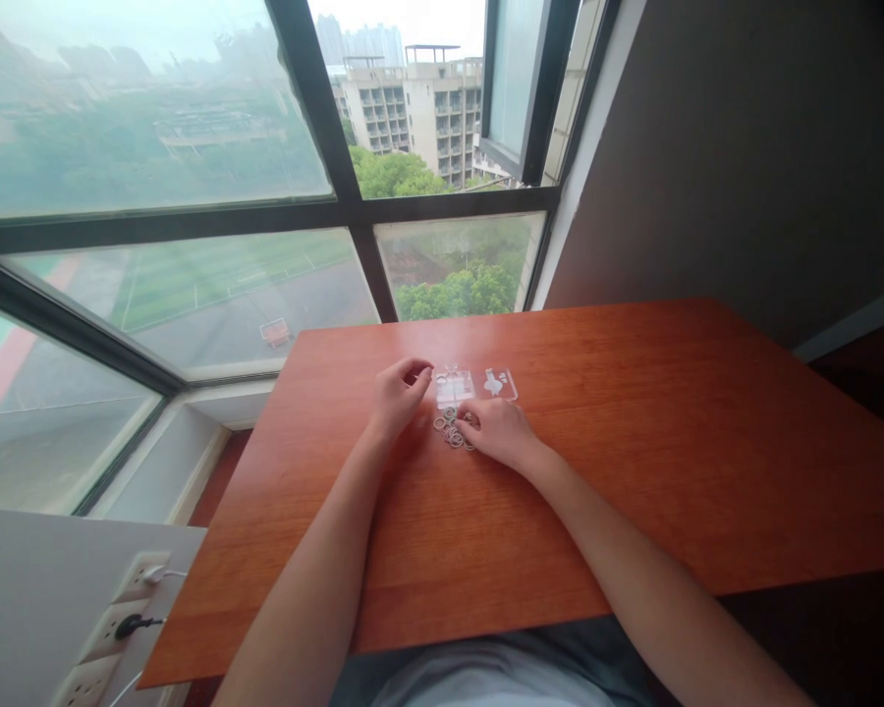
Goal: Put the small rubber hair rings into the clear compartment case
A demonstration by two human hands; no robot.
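Note:
A small clear plastic box (pixel 455 390) lies on the wooden table, and its flat clear lid (pixel 507 387) is to the right of it. A loose pile of small pale rings (pixel 455 438) sits just in front of the box. My left hand (pixel 399 395) is at the box's left edge, thumb and forefinger brought together; what is between them is too small to make out. Over the right side of the pile, my right hand (pixel 499 428) has its fingertips bent down among the rings. Whether a ring is pinched there is hidden.
The reddish-brown table (pixel 634 442) ends at a large window (pixel 265 285) with dark frames, one pane swung outward. A grey wall (pixel 744 167) rises on the right. At lower left are wall sockets (pixel 103 628) with plugs and cables beside the table edge.

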